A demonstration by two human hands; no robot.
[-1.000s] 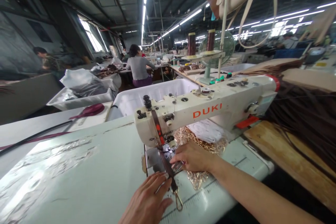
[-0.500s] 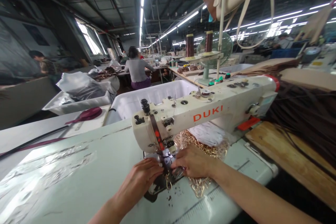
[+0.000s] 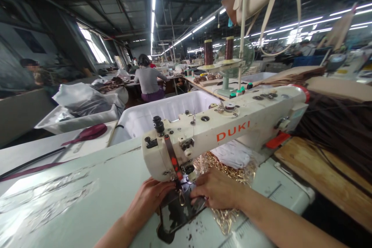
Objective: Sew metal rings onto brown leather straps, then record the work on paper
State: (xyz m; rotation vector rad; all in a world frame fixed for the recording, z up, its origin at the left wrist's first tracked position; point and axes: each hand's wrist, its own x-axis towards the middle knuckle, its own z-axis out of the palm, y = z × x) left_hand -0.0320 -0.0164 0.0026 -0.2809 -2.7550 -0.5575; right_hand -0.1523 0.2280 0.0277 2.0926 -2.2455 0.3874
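strip lights run above a busy workshop, where a pale green table carries a cream sewing machine. thread cones stand on a raised holder behind it, likely so the thread can feed down freely. a gold clasp sits at the near end of a dark strap, just below the machine's needle end. the left hand bunches its fingers at the strap's left side, apparently to steady it; the right hand curls close on the other side, fingertips low. their contact is mostly hidden, so i cannot tell whether either pinches anything. gold hardware lies heaped beside the right hand, presumably for easy reach.
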